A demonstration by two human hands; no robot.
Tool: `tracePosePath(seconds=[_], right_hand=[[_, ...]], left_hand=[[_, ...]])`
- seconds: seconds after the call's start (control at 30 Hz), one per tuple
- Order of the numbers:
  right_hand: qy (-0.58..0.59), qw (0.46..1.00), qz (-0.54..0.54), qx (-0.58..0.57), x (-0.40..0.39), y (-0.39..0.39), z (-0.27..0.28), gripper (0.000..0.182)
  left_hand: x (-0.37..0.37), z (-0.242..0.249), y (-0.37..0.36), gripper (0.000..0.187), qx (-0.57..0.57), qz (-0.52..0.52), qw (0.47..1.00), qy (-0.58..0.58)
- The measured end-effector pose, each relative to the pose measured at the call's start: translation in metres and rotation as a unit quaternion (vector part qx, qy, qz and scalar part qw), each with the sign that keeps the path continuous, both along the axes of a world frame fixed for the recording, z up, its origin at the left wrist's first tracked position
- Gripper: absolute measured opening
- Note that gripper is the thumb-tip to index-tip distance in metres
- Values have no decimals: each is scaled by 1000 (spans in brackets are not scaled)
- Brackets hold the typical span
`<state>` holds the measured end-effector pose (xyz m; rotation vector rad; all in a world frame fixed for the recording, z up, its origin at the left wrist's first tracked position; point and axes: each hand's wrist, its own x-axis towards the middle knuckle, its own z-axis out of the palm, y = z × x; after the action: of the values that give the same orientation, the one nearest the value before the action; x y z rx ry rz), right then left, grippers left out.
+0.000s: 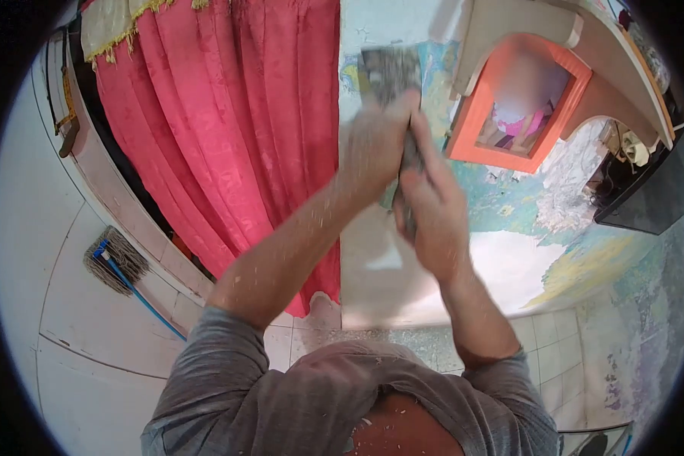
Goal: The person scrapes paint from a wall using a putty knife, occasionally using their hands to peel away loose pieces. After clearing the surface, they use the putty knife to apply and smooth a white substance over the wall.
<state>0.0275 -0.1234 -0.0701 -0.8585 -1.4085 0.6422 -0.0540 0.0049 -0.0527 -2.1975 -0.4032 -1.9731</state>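
Observation:
A scraper (390, 70) with a broad, stained blade points up against the wall (463, 190), where paint is patchy and peeling. Wrapped around the scraper near its blade is my left hand (376, 144), closed and a little blurred. Lower down, my right hand (437, 216) grips the handle, its fingers partly hidden behind it. Pale flakes cling to my left forearm and my grey shirt. Bare white patches show on the wall below and to the right of my hands.
A pink curtain (228, 144) hangs just left of my hands. An orange picture frame (458, 125) and a shelf (612, 57) are at upper right, above a dark boxy object (642, 201). At left, a mop (118, 262) rests near the tiled floor.

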Motion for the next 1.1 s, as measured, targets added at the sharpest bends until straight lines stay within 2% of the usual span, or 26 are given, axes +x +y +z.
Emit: tracePosePath(seconds=[0.03, 0.07, 0.1, 0.17, 0.2, 0.27, 0.3, 0.37, 0.43, 0.5, 0.57, 0.6, 0.63, 0.67, 0.7, 0.73, 0.77, 0.8, 0.87, 0.9, 0.93, 1.0, 1.03, 1.07, 1.1], right_hand=[[20, 998, 50, 17, -3, -2, -5, 59], [20, 998, 52, 17, -3, 4, -1, 59], [17, 999, 46, -9, -6, 7, 3, 59], [5, 999, 44, -26, -7, 13, 11, 59], [10, 999, 43, -31, -8, 11, 5, 60], [13, 999, 42, -32, -9, 9, -10, 60], [1, 999, 36, 4, -10, 6, -22, 60], [-9, 999, 32, 43, -11, 8, -18, 60], [-12, 1000, 19, -9, -8, 12, 1, 60], [-18, 1000, 13, -12, -6, 16, -9, 60], [-23, 1000, -2, -8, -3, 17, -24, 60], [-26, 999, -15, 29, -3, 14, -33, 60], [-31, 997, -26, 66, -4, 13, -37, 59], [-31, 997, -24, 69, -2, 25, -27, 59], [-58, 993, -68, 75, 3, 42, -12, 58], [-87, 986, -113, 85, 6, 50, 0, 58], [-28, 996, -77, 23, -1, 41, 18, 57], [-28, 996, -77, 24, -2, 36, 21, 57], [-28, 996, -77, 19, -4, 23, 19, 58], [-28, 996, -77, 20, -4, 17, 5, 58], [8, 999, -49, 19, -3, 12, -16, 58], [42, 999, -21, 22, 5, 23, -16, 58], [-14, 997, -54, 54, 11, 35, -5, 58], [-73, 989, -87, 92, 15, 42, 4, 59], [-74, 989, -88, 91, 15, 37, 11, 59]], left_hand=[[-1, -1, -4, 31, -228, -150, 961, -39], [-3, -1, -6, 30, -441, -289, 846, -73], [-7, -3, -10, 30, -451, -286, 843, -74], [-13, 20, -19, 29, -525, -363, 762, -107], [-15, 12, -20, 29, -531, -360, 759, -111], [-12, -2, -15, 28, -526, -328, 780, -86], [-10, -9, -7, 28, -523, -327, 782, -88], [-8, -12, 0, 29, -417, -273, 866, -30], [-7, -5, -4, 30, -443, -257, 858, -36], [-9, -5, -10, 32, -468, -239, 850, -44], [-5, -20, -3, 38, -411, -237, 880, -9], [0, -25, 3, 38, -408, -237, 881, -8], [7, -30, 12, 36, -369, -206, 907, -9], [9, -23, 14, 35, -328, -174, 928, -9], [6, -14, 20, 35, -333, -173, 927, -8], [-2, 16, 19, 33, -251, -138, 957, 53], [-5, 34, 18, 33, -162, -103, 975, 112], [-5, 31, 19, 33, -160, -103, 975, 112], [-5, 24, 20, 33, -28, -86, 992, 91], [-5, 8, 6, 33, -129, -73, 984, 99], [1, 0, 7, 33, -126, -73, 984, 99], [20, -16, 19, 37, -262, -171, 950, -7], [19, -5, 31, 41, -298, -186, 936, 35], [19, 10, 27, 41, -300, -189, 934, 37], [18, 30, 18, 41, -332, -237, 913, 1]])
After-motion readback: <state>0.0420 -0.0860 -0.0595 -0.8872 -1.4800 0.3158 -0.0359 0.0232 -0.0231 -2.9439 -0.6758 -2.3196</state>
